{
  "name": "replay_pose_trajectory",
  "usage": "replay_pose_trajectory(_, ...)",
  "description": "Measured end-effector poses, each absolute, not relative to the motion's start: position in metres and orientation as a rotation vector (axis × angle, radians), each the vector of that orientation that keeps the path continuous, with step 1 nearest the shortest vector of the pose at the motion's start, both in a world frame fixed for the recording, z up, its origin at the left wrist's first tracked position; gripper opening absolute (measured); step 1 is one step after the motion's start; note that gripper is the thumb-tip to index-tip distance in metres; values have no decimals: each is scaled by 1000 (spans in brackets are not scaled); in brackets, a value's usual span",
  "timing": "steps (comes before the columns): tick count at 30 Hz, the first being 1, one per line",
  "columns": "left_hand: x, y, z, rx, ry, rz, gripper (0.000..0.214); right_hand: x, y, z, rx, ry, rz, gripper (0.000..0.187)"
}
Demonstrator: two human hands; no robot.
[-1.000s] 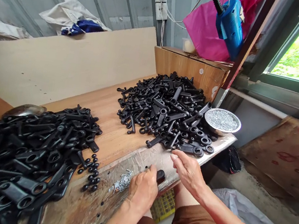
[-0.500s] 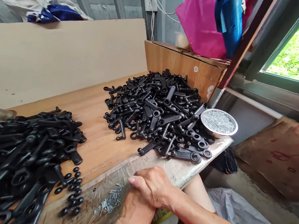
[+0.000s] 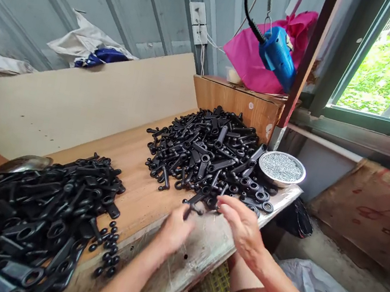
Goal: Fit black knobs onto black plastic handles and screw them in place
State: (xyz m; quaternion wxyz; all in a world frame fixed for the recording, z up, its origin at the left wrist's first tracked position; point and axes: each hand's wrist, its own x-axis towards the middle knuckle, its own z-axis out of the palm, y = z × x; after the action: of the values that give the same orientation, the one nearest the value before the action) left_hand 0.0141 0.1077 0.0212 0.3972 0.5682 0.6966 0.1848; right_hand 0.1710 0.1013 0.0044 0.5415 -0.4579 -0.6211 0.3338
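Black parts: near the middle of the frame we saw a heap of black parts (image 3: 208,155), tangled and faintly glossy; many had flat arms with a ring at one end, and slimmer ones ended in round knobs.
Left hand: below the heap, at lower centre, we found the left hand (image 3: 178,230) with thumb and forefinger bent around something dark; blur kept us from telling whether it was gripped.
Right hand: just right of centre, the right hand (image 3: 243,230) was released, its fingers stretched loosely toward the heap's near edge.
In the way: the right fingers hid some of that edge from us, and the left forearm crossed the worn bench edge (image 3: 194,260).
Lower left: we saw a second heap (image 3: 29,218) of black pieces, with small black balls (image 3: 111,246) beside it.
Right of centre: a round bowl (image 3: 283,168) of silvery bits stood beside the middle heap.
Upper right: a blue tool (image 3: 279,58) hung before a pink bag (image 3: 245,57).
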Motion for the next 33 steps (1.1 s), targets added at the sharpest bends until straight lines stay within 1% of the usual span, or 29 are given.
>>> replay_pose_trajectory(3, 29, 164, 55, 1288, 1715, 648, 24, 204, 94, 4, -1154, -1336, 815, 26)
replay_pose_trajectory(6, 50, 225, 83, 1200, 1665, 862, 27, 223, 85, -1, -1226, -1333, 833, 22)
replay_pose_trajectory(9, 62, 252, 94, 1134, 1663, 1024, 32, 233, 73, -8, -1276, -1343, 851, 21)
replay_pose_trajectory(11, 60, 241, 92, 1152, 1647, 1120, 39, 238, 66, -11, -1297, -1332, 852, 22)
replay_pose_trajectory(14, 35, 196, 84, 1240, 1635, 1233, 59, 238, 58, -12, -1293, -1386, 853, 22)
replay_pose_trajectory(15, 20, 178, 82, 1269, 1651, 1254, 59, 236, 56, -12, -1279, -1430, 863, 22)
replay_pose_trajectory(19, -62, 105, 69, 1371, 1872, 1276, 45, 213, 55, -14, -1180, -1665, 918, 22)
replay_pose_trajectory(23, -149, 33, 51, 1428, 2353, 1162, 40, 168, 61, -16, -1071, -1921, 926, 22)
replay_pose_trajectory(27, -196, -29, 23, 1480, 2793, 797, 37, 106, 75, -11, -1009, -2268, 855, 22)
replay_pose_trajectory(30, -207, -56, 1, 1520, 2897, 496, 35, 56, 92, -7, -1054, -2507, 686, 23)
replay_pose_trajectory(33, -213, -66, -11, 1560, 2925, 303, 33, 8, 115, -6, -1055, -2627, 573, 31)
